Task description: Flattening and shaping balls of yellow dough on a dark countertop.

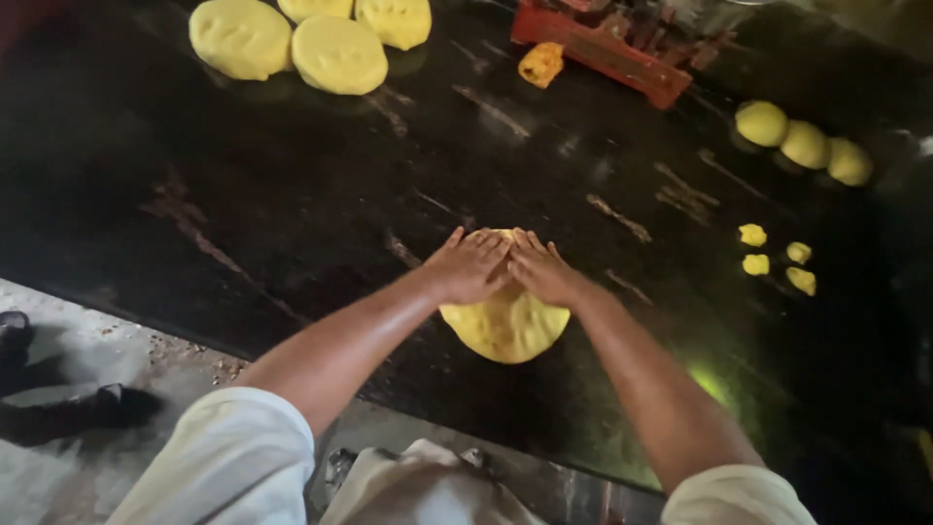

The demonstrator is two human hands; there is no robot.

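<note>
Head view: both flat, open palms, left hand (470,265) and right hand (544,271), press a soft, pliable yellow dough disc (505,326) on the dark slab (292,204); likely best lifted by its edges.

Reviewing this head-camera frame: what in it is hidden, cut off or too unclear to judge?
- Far half of the flattened dough: covered by the left hand and right hand pressing on it.
- Red tool at the top: cut off by the frame edge, blurred; its kind is unclear.
- One dough disc at the top: cropped by the edge.
- Small yellow pieces on the right: too small to tell their shape.
- Dark object on the floor, lower left: in shadow.
</note>
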